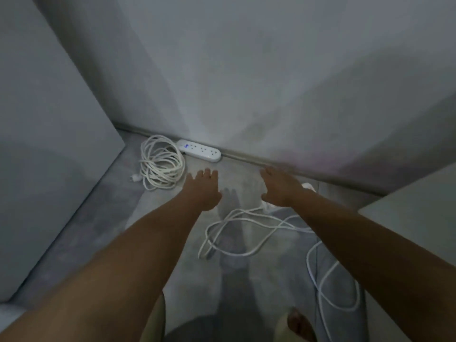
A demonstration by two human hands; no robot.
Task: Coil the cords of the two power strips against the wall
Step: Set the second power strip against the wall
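Left hand (203, 190), right hand (278, 187): fingers spread, empty
Coiled cord (161, 162): beside power strip (199, 150), floor (111, 206) edge
Loose cord (249, 218): mid-floor

The strip (199, 150) looks like smooth glossy white plastic, the coil (161, 162) like smooth white rubbery sheathing, while the wall (246, 82) is matt and the floor (118, 218) is dull grey.

White power strip (199, 150) against wall (246, 82) beside its coiled cord (160, 170); second cord (283, 225) sprawls loose.

Coiled cord (161, 166) beside power strip (199, 150)
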